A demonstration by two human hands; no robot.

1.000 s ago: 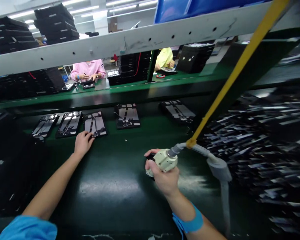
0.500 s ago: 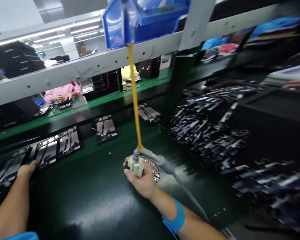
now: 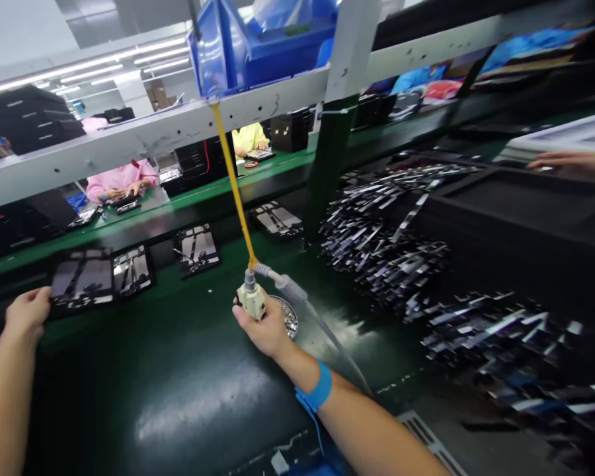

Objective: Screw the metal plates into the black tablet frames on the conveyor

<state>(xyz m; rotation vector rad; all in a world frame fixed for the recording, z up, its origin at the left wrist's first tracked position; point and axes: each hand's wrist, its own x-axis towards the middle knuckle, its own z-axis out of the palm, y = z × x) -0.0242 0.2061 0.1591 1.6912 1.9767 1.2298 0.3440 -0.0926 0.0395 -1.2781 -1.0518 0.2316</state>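
My left hand [image 3: 28, 311] pinches the left edge of a flat black-and-grey device panel [image 3: 82, 277], lifted slightly above the bench. A similar panel [image 3: 131, 270] lies just to its right, partly overlapped. My right hand [image 3: 265, 324] is wrapped round a pale cream electric screwdriver [image 3: 251, 299], which hangs from a yellow strap [image 3: 234, 178] with a grey cable [image 3: 322, 320] running off to the lower right. The screwdriver's tip is hidden. Behind this hand stands a round dish of small shiny metal parts [image 3: 290, 320], partly covered by the fingers and wrist.
More panels [image 3: 197, 250] [image 3: 277, 219] lie along the green bench's [image 3: 188, 370] back. To the right are piles of dark and silver strips [image 3: 387, 244] and a black tray [image 3: 525, 198]. Blue bins [image 3: 277, 59] sit on the rail above. Co-workers sit beyond; another person's hand [image 3: 575, 162] shows at right.
My left hand has taken the panel up from the left of the row and moved it right, over its neighbour. The view has shifted; my right hand still grips the screwdriver.
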